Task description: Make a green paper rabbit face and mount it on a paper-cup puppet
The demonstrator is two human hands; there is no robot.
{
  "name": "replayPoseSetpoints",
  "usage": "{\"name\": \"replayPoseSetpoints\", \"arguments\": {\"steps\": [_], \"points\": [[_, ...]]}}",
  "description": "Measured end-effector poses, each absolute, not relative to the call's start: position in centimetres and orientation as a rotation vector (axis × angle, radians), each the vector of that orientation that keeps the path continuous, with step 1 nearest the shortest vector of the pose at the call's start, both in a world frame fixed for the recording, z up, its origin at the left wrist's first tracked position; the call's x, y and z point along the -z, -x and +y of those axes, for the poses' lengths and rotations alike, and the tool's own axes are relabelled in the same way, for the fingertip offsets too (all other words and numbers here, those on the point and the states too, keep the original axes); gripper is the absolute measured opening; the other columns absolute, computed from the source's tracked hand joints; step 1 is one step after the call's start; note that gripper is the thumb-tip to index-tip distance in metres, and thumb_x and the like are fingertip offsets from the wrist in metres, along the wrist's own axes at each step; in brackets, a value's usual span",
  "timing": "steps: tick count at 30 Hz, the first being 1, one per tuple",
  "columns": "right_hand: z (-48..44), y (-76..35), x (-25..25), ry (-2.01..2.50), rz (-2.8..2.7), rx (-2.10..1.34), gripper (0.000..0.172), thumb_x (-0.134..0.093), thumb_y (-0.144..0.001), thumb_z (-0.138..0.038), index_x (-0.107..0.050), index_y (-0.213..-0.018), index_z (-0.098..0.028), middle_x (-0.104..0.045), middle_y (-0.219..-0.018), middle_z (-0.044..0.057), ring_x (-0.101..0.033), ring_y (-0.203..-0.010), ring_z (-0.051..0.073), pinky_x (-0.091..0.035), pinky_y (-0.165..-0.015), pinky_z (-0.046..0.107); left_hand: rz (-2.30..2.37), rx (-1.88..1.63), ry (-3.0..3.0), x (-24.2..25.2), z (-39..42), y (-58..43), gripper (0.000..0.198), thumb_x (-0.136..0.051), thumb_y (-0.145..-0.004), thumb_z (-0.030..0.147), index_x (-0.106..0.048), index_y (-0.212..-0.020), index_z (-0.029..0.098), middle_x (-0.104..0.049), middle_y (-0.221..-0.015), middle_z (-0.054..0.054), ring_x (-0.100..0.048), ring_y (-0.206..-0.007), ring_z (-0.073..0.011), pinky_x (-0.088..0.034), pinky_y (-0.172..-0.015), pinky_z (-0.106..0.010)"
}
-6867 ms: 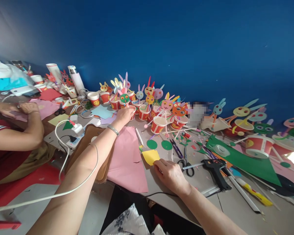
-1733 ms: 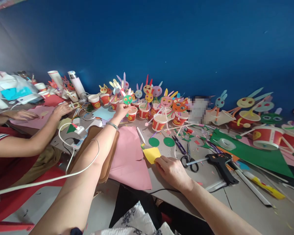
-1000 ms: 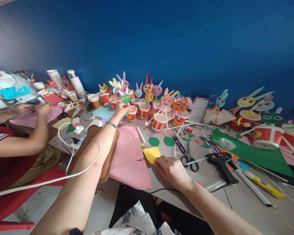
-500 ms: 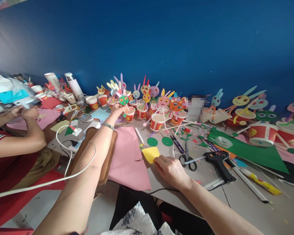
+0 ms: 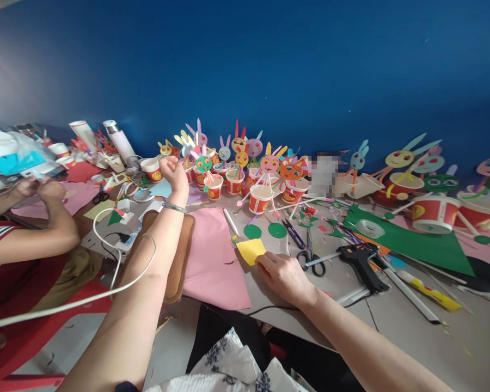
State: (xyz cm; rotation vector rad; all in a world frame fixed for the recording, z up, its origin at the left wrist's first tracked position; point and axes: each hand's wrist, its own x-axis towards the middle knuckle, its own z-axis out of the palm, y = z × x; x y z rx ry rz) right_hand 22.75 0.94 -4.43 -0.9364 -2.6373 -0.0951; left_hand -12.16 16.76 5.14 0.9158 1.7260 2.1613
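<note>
My left hand [image 5: 173, 170] is raised near the back row of cups, its fingers curled in; whether anything is inside them cannot be made out. To its right stands a red-and-white paper cup [image 5: 211, 188] with a green rabbit face [image 5: 203, 163] above it, not touched by the hand. Over the table's front part, my right hand [image 5: 285, 275] pinches the right corner of a yellow paper piece [image 5: 250, 251]. Two green paper discs [image 5: 252, 232] lie just behind that piece, and pink paper [image 5: 214, 261] spreads to its left.
Black scissors [image 5: 312, 263], a glue gun [image 5: 362, 267] and a yellow cutter [image 5: 433, 293] lie at the right. More rabbit cups line the blue wall. A white cable [image 5: 65, 310] crosses my left forearm. At the left, a person's hands [image 5: 41, 189] work over pink paper.
My left hand has moved left, away from the green rabbit face it was touching, and its fingers are now curled. The right hand still holds the yellow paper. The view has shifted slightly.
</note>
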Motion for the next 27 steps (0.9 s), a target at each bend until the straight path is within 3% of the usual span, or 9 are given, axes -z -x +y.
{"name": "replayPoseSetpoints", "arguments": {"steps": [3,6,9,15,18,21,24,26,27], "points": [[1.0,-22.8,4.4,0.938,-2.609,0.116,0.021,-0.050,-0.096,-0.014,-0.068,-0.085,-0.017,-0.069,-0.077,0.003,-0.057,-0.063,0.012,-0.028,-0.060,0.029,1.648,-2.386,-1.132,-7.2,15.0,10.3,0.010,-0.057,-0.092,0.010,-0.056,-0.098,0.019,-0.060,-0.104,-0.002,-0.063,-0.105,-0.0138,-0.050,-0.092,-0.023],[1.0,-22.8,4.5,0.929,-2.536,0.164,0.022,-0.051,-0.095,-0.015,-0.068,-0.081,-0.017,-0.069,-0.074,0.002,-0.054,-0.059,0.011,-0.026,-0.058,0.029,1.380,-2.334,-1.640,-9.1,13.0,6.7,0.009,-0.063,-0.093,0.026,-0.056,-0.093,0.019,-0.059,-0.095,-0.001,-0.066,-0.090,-0.0129,-0.050,-0.080,-0.024],[1.2,-22.9,4.3,0.906,-2.428,0.239,0.023,-0.052,-0.095,-0.016,-0.067,-0.077,-0.017,-0.067,-0.069,0.002,-0.052,-0.056,0.011,-0.025,-0.056,0.029,1.151,-2.020,-1.979,-9.6,10.8,3.1,0.030,-0.063,-0.093,0.049,-0.055,-0.085,0.021,-0.057,-0.079,0.001,-0.057,-0.065,-0.0093,-0.044,-0.062,-0.023],[1.6,-23.3,3.0,0.822,-2.246,0.444,0.027,-0.055,-0.097,-0.016,-0.064,-0.072,-0.017,-0.058,-0.059,0.000,-0.048,-0.054,0.012,-0.032,-0.058,0.028,1.303,-0.790,-1.865,-5.7,7.1,-0.4,0.061,-0.050,-0.091,0.074,-0.054,-0.069,0.017,-0.055,-0.061,0.001,-0.050,-0.048,-0.0084,-0.038,-0.051,-0.024],[1.5,-23.5,2.5,0.745,-2.268,0.547,0.027,-0.055,-0.098,-0.015,-0.065,-0.074,-0.017,-0.056,-0.059,0.000,-0.046,-0.055,0.013,-0.033,-0.060,0.030,1.188,-0.612,-1.577,-3.7,6.5,-1.1,0.056,-0.064,-0.083,0.071,-0.060,-0.075,0.015,-0.058,-0.065,0.001,-0.056,-0.052,-0.0101,-0.041,-0.050,-0.023],[1.3,-23.6,2.3,0.729,-2.311,0.573,0.023,-0.055,-0.098,-0.013,-0.066,-0.078,-0.018,-0.056,-0.061,-0.001,-0.046,-0.055,0.013,-0.033,-0.061,0.030,1.104,-0.529,-1.399,-2.4,6.5,-1.6,0.045,-0.084,-0.068,0.050,-0.066,-0.086,0.013,-0.063,-0.072,0.001,-0.057,-0.056,-0.0094,-0.042,-0.052,-0.023],[1.2,-23.4,2.4,0.759,-2.289,0.455,0.016,-0.057,-0.097,-0.013,-0.066,-0.084,-0.018,-0.056,-0.064,-0.001,-0.047,-0.058,0.013,-0.036,-0.061,0.029,1.080,-0.601,-1.356,-1.6,6.8,-1.7,0.036,-0.082,-0.068,0.041,-0.066,-0.083,0.013,-0.061,-0.071,0.002,-0.055,-0.058,-0.0076,-0.042,-0.053,-0.021],[1.3,-23.3,2.6,0.819,-2.193,0.270,0.004,-0.062,-0.096,-0.017,-0.066,-0.097,-0.018,-0.063,-0.081,0.003,-0.054,-0.067,0.014,-0.043,-0.066,0.028,1.054,-0.694,-1.363,-1.1,7.0,-1.6,0.036,-0.082,-0.067,0.043,-0.065,-0.079,0.013,-0.058,-0.067,0.004,-0.052,-0.058,-0.0071,-0.041,-0.054,-0.020],[1.5,-23.3,2.7,0.869,-2.118,0.159,0.011,-0.065,-0.094,-0.022,-0.065,-0.105,-0.018,-0.065,-0.094,0.006,-0.057,-0.074,0.015,-0.046,-0.070,0.028,1.031,-0.739,-1.368,-1.0,7.1,-1.5,0.038,-0.083,-0.066,0.044,-0.065,-0.077,0.013,-0.057,-0.065,0.004,-0.051,-0.057,-0.0068,-0.040,-0.054,-0.020]]}}
